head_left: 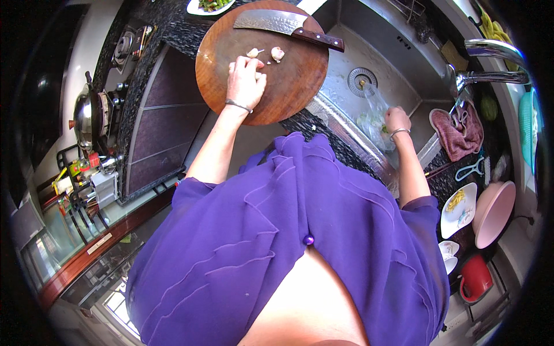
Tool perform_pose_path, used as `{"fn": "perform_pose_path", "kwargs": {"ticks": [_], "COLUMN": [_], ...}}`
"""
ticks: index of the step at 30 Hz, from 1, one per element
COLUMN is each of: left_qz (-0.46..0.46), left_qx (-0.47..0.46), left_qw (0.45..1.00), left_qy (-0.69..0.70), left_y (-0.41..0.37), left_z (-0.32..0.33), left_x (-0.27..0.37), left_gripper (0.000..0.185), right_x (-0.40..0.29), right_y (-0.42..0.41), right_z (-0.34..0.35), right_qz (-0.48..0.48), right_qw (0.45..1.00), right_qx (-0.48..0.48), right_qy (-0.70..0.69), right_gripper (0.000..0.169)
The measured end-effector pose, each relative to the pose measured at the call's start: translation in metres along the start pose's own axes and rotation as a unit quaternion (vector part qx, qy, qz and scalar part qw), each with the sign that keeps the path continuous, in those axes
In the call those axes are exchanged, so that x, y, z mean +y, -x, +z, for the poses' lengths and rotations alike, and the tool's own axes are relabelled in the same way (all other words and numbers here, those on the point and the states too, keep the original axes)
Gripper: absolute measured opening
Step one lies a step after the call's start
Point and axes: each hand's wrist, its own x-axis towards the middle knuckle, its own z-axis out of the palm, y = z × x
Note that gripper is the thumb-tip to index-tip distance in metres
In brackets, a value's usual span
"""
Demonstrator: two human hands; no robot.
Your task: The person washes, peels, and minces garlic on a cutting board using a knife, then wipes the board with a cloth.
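On the round wooden chopping board (298, 93), my left hand (246, 82) rests with curled fingers; whether something small is under the fingertips cannot be told. Just beyond it lie a garlic clove (252, 53) and a larger piece of garlic (277, 54), with small bits beside them. A cleaver (272, 21) with a dark riveted handle lies across the board's far side. Over the steel sink (346, 56), at the right, my right hand (397, 120) is closed on a clear plastic bag (374, 114) with some green scraps in it. The bag hangs near the drain (362, 82).
A plate of chopped greens (210, 5) stands beyond the board. Right of the sink are a faucet (493, 78), a brown cloth (458, 129), a peeler (469, 168), a plate with yellow shreds (454, 216), a pink basin (493, 216) and a red mug (475, 279). A lidded wok (82, 116) stands left.
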Motion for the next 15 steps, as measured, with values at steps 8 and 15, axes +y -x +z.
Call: {"fn": "perform_pose_path", "kwargs": {"ticks": [8,15], "left_qz": [-0.006,0.007], "left_qx": [0.009,-0.025], "left_qw": [1.000,0.999], "left_qy": [0.015,0.027], "left_y": [-0.047,-0.043], "left_z": [0.026,0.029], "left_x": [0.006,0.011], "left_gripper": [0.032,0.021], "right_x": [-0.038,-0.118], "right_y": [0.035,0.088], "right_z": [-0.053,-0.073], "right_qz": [-0.170,-0.428], "right_qw": [0.953,0.858], "right_qx": [0.166,0.153], "right_qy": [-0.187,-0.239], "right_gripper": [0.010,0.013]}}
